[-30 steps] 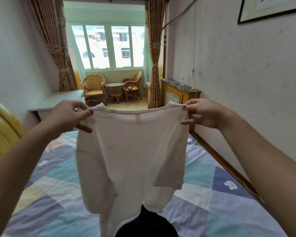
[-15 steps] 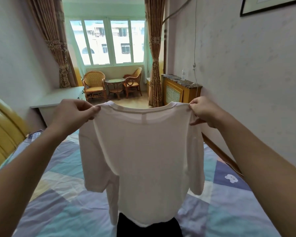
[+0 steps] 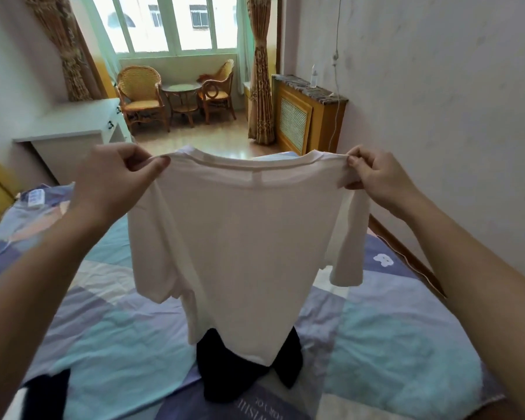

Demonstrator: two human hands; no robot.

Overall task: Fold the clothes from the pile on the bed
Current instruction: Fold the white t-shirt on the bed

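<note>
A white T-shirt [image 3: 243, 244] hangs spread between both hands above the bed [image 3: 391, 344]. The left hand [image 3: 115, 183] pinches one shoulder, the right hand [image 3: 376, 180] the other. Its hem hangs in front of a dark garment [image 3: 240, 377] lying on the bed.

White shirt [image 3: 243, 253] lower (sleeves spread)

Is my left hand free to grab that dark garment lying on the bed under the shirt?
Probably not yet: the left hand is pinching a shoulder of the white T-shirt, which hangs over the dark garment.
</note>
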